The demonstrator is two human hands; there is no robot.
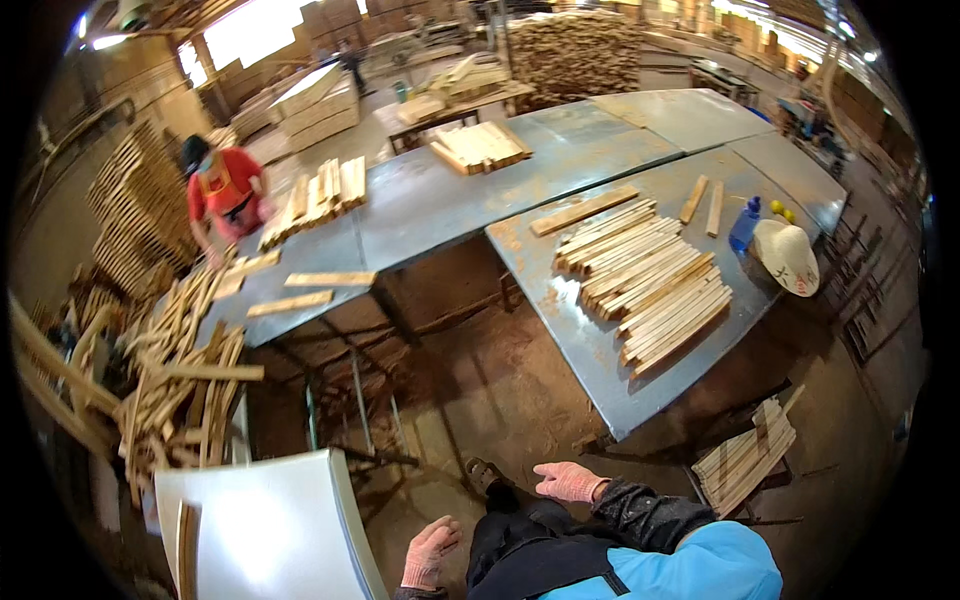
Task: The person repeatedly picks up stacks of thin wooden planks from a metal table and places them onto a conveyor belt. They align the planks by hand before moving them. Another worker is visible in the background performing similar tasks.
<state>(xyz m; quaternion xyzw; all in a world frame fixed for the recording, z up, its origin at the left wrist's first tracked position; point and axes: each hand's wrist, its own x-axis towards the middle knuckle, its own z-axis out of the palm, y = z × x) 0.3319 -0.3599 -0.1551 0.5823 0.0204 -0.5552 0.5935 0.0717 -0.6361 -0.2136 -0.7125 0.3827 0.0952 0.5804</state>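
Head view: both hands gloved, low centre. Left hand [432, 550] has fingers loosely bent beside the white-topped table [270, 500]; palm side hidden, can't tell if it grips anything. Right hand [568, 482] is empty, fingers extended leftward, below the near corner of the metal-topped table [645, 405], apart from it. Row of wooden strips [650, 285] lies side by side on that metal top, ends uneven, well apart from both hands. Single strip [187, 550] at left edge of white top. Blue bottle [744, 224] and straw hat [787, 256] sit near the metal top's right edge. Strip bundle [748, 455] lower right, below tabletop level. Far left: co-worker in red [235, 185] by a jumbled strip pile [190, 390].
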